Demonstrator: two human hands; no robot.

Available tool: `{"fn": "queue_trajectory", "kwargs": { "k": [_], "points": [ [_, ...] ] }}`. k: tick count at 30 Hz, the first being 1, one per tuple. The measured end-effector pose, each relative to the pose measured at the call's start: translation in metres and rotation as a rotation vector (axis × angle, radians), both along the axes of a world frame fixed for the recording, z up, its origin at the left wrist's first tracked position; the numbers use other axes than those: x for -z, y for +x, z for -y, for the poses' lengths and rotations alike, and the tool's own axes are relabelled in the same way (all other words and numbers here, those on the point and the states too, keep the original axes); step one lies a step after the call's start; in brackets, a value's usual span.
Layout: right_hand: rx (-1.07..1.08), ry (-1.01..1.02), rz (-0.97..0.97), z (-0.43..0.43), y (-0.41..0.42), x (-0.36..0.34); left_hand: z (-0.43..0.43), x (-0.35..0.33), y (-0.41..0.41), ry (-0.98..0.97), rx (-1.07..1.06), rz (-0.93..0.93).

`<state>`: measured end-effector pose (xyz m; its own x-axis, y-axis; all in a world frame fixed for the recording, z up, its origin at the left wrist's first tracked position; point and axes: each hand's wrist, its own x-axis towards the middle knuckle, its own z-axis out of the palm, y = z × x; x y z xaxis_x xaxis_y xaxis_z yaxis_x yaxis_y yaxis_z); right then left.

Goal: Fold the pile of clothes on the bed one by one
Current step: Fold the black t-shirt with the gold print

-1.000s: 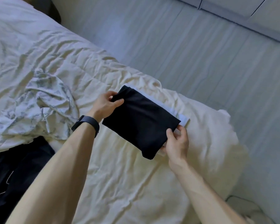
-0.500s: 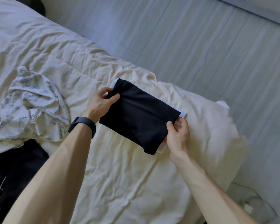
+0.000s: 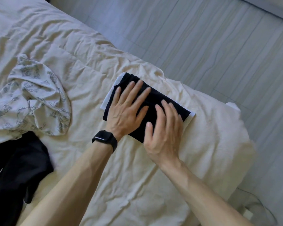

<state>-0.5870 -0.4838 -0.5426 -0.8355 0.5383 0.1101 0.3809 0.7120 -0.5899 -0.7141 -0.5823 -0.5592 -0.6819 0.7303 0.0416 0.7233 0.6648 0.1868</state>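
Observation:
A folded black garment [image 3: 155, 95] lies on top of a folded white garment [image 3: 108, 97], near the corner of the bed [image 3: 104, 168]. My left hand [image 3: 127, 110] presses flat on the black garment with fingers spread. Beside it, my right hand [image 3: 163, 128] also lies flat on the garment's near right part, fingers straight. A crumpled patterned white garment [image 3: 33, 98] sits on the bed to the left. A crumpled black garment [image 3: 15, 168] lies at the lower left.
The bed's cream duvet is wrinkled, and its corner drops off to the right. Grey wood-grain floor [image 3: 211, 46] runs along the bed's far and right side. A pale object with a cable [image 3: 252, 209] lies on the floor at the lower right.
Both hands let go of the black garment's ends, which they pinched before. They now press flat on top of it as it lies on the white garment.

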Motion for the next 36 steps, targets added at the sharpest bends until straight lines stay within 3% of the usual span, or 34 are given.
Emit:
{"fn": "queue_trajectory", "kwargs": {
  "k": [4,9,14,17,22,27,33,36],
  "points": [
    [-0.177,0.094,0.319,-0.008,-0.011,0.034,-0.001,0.024,-0.016,-0.200,-0.008,0.112],
    [-0.269,0.251,0.446,-0.049,0.005,0.075,-0.001,0.052,-0.031,-0.257,-0.041,0.144],
    [-0.354,0.270,0.542,-0.060,0.009,0.071,0.003,0.052,-0.035,-0.278,-0.033,0.170],
    [-0.383,0.275,0.521,-0.062,0.010,0.056,0.015,0.037,-0.040,-0.262,-0.097,0.172],
    [-0.405,0.237,0.281,-0.035,-0.004,0.039,0.025,0.026,0.001,-0.102,-0.155,0.024],
    [-0.507,0.313,0.424,-0.049,0.022,0.071,0.030,0.043,0.010,-0.224,-0.211,0.255],
    [-0.480,0.308,0.494,-0.059,0.033,0.073,0.031,0.040,0.002,-0.231,-0.198,0.270],
    [-0.450,0.236,0.586,-0.065,0.064,0.055,0.053,0.018,0.024,-0.235,-0.331,0.289]
  ]
}}
